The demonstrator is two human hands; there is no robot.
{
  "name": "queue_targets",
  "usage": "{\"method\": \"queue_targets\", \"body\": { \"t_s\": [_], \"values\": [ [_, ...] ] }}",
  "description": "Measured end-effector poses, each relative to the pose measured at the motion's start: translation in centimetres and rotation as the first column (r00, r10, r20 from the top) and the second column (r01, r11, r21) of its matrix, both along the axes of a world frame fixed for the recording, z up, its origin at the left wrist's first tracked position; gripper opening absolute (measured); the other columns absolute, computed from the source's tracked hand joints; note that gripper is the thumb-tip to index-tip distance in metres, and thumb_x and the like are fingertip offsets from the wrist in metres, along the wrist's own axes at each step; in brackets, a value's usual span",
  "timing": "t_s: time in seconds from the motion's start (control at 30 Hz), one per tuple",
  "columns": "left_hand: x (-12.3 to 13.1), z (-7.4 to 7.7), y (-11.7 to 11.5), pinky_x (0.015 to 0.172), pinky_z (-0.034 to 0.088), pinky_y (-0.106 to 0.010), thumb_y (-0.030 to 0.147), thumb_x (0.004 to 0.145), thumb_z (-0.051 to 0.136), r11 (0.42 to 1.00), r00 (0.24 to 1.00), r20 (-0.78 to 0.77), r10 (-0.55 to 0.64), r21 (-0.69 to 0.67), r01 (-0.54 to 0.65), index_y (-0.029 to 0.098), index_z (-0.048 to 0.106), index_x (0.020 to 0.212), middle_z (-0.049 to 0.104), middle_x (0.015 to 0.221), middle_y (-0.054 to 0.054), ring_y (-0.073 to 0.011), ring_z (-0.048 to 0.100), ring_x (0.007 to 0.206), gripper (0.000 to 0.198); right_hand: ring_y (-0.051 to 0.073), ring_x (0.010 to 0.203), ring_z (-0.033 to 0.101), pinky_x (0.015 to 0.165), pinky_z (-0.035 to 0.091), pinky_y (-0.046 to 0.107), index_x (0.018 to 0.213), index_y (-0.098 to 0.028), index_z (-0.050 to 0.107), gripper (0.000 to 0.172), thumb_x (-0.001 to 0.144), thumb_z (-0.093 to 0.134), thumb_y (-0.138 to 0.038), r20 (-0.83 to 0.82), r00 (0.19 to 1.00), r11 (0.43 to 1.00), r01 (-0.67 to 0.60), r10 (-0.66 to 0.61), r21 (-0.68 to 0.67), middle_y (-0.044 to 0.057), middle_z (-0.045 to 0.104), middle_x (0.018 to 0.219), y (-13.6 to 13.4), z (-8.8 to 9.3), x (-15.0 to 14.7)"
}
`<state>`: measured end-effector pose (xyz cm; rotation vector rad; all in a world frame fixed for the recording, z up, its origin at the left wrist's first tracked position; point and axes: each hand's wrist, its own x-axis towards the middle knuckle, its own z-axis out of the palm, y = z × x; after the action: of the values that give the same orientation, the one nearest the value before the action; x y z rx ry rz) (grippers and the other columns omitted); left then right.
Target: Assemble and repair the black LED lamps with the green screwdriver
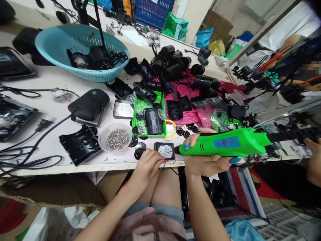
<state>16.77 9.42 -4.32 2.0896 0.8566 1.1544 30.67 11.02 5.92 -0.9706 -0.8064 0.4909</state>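
Observation:
My right hand [200, 164] is wrapped round a bright green electric screwdriver [225, 143] with a blue label, lying nearly level. The tool's black tip points left, at the side of a small dark square part [164, 150] with a pale round piece in it, at the table's front edge. My left hand [149, 162] is closed, fingertips pressed together at that part's lower left corner, beside thin red wires [165, 162]. What the fingertips pinch is hidden. A small green circuit board [162, 169] hangs below the edge by the wires.
A bowl of small screws [117, 139] and a black shell [79, 144] lie to the left. Behind are a green basket [135, 125] with black housings, a blue colander [82, 72] and a heap of black parts [173, 63]. Another person's hand [313, 149] is at far right.

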Motion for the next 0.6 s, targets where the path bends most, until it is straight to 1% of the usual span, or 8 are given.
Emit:
{"method": "queue_targets", "body": {
  "t_s": [0.17,0.33,0.47,0.6],
  "values": [
    [0.07,-0.37,-0.05,0.077,0.050,-0.030,0.013,0.097,0.056,0.999,0.999,-0.037,-0.030,-0.024,0.029,0.019,0.064,0.095,0.072,0.093,-0.005,-0.0181,0.060,0.087,0.010,0.014,0.043,0.046,0.044,0.038,0.029,0.092,-0.018,0.063,0.065,0.082,0.035,-0.076,0.049,0.999,1.000,0.012,-0.011,-0.014,-0.004,0.051,0.053,-0.16,-0.05,0.16],
    [-0.03,-0.60,-0.02,0.077,0.050,-0.031,0.013,0.098,0.053,0.995,0.998,-0.020,-0.061,-0.080,0.059,0.020,0.065,0.096,0.073,0.093,-0.004,-0.0181,0.061,0.086,0.014,0.015,0.040,0.045,0.043,0.037,0.031,0.088,-0.019,0.061,0.070,0.077,0.035,-0.084,0.045,0.999,1.000,0.015,-0.015,-0.003,-0.004,0.051,0.056,-0.17,-0.84,0.16],
    [0.06,-0.80,0.10,0.077,0.050,-0.031,0.014,0.099,0.053,0.995,0.998,0.000,-0.057,-0.084,0.056,0.020,0.066,0.095,0.073,0.092,-0.005,-0.0184,0.062,0.086,0.014,0.015,0.041,0.045,0.043,0.037,0.030,0.087,-0.019,0.060,0.071,0.079,0.031,-0.083,0.043,0.999,0.999,0.028,-0.028,-0.014,-0.004,0.051,0.053,-0.15,-0.70,0.08],
    [0.20,-0.71,0.22,0.077,0.050,-0.032,0.017,0.097,0.057,0.998,0.999,0.036,-0.033,-0.060,0.035,0.019,0.067,0.093,0.074,0.089,-0.005,-0.0187,0.063,0.084,0.011,0.014,0.040,0.044,0.042,0.036,0.028,0.088,-0.018,0.060,0.065,0.080,0.035,-0.078,0.039,0.999,0.999,-0.033,0.033,-0.011,-0.004,0.051,0.052,0.11,-0.29,0.32]
  ]
}}
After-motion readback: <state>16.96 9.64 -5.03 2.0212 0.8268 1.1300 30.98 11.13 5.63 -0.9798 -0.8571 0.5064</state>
